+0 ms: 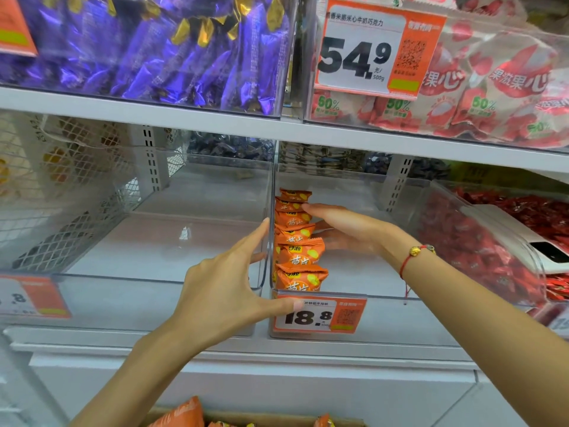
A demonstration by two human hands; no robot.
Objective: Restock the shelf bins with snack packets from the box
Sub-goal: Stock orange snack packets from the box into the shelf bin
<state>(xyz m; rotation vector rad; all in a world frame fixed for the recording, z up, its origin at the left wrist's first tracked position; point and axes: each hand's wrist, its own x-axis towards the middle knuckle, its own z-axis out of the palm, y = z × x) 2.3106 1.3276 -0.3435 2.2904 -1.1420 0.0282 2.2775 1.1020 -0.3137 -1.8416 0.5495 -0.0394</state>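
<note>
We reach both arms forward. Our left hand [224,285] is spread wide, fingers extended, thumb pointing right. Our right hand [348,229], farther in, lies flat, fingers together pointing left.

The bins [268,229] are made of clear, glossy plastic (reflections show on the walls). The orange snack packets [300,257] are wrapped in shiny film; matt painted metal forms the shelf [215,115].
</note>
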